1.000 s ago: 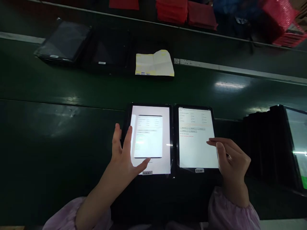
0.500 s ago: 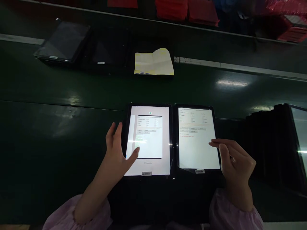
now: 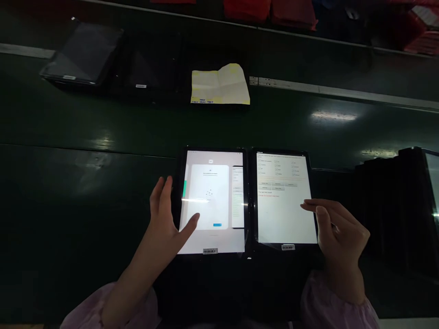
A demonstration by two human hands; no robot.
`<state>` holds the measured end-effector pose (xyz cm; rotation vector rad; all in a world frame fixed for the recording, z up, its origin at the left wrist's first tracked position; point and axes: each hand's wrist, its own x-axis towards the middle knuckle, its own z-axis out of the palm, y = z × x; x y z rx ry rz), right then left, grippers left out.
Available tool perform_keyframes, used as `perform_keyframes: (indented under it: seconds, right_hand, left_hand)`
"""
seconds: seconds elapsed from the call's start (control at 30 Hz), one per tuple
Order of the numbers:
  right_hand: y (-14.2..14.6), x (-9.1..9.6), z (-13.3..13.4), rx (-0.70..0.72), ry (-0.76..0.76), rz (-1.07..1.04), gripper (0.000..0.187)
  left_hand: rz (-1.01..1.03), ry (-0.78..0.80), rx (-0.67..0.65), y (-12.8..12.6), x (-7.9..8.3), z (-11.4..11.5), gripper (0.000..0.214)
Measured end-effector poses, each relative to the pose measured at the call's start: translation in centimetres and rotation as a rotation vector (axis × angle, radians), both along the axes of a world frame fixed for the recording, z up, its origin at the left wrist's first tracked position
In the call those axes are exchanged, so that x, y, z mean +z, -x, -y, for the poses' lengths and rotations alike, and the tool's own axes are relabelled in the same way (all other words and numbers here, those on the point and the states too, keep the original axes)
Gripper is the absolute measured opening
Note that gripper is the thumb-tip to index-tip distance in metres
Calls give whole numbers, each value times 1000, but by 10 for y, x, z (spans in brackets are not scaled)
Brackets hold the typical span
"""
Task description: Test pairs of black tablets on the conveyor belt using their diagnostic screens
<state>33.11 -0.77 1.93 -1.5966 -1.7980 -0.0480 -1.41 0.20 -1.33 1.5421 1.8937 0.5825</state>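
"Dim room, dark green table point(image 3: 78, 205). Where are the tablets?"

"One lit tablet point(image 3: 211, 205) lies central; its lit neighbour point(image 3: 286, 219) is just beside it, at three o'clock."

"Hands?"

"Left hand point(image 3: 166, 226) spread wide, thumb over the central one; right hand point(image 3: 343, 233) half curled, fingertips over the neighbour. Nothing shows gripped; I can't tell whether either touches."

"Handling?"

"Probably stiff, slick and breakable; hold both side edges."

"Hard to see?"

"Small writing on both. Farther toward three o'clock, the dark stack point(image 3: 406, 210) is cut off."
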Motion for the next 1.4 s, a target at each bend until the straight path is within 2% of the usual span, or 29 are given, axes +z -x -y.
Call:
perform_keyframes:
  seconds: [0.17, 0.23, 0.37, 0.53, 0.87, 1.07, 1.17, 1.27, 1.4]
  right_hand:
    - [0, -1, 0, -1, 22, -44, 32]
    - [0, -1, 0, -3, 22, -47, 31]
    - [-1, -1, 0, -7, 25, -31, 33]
    - [-1, -2, 0, -11, 30, -38, 30]
    - [-5, -2, 4, -27, 41, -55, 31]
    - [-8, -1, 3, 74, 3, -11, 28]
    - [-4, -1, 4, 167, 3, 8, 27]
    - [0, -1, 4, 262, -2, 11, 27]
    - [-4, -2, 5, 292, 8, -4, 26]
  left_hand:
    - [-12, 61, -84, -5, 3, 4, 123]
    - [50, 20, -90, -2, 5, 5, 116]
    - [251, -32, 60, 7, 5, 1, 93]
    - [215, 28, 117, 5, 3, -5, 92]
    - [294, 16, 167, 5, 0, -8, 80]
    - [399, 36, 266, -7, 12, -10, 74]
    - [381, 59, 286, -10, 15, -12, 74]
    - [368, 86, 378, -10, 16, -16, 68]
    - [380, 98, 445, -13, 18, -21, 58]
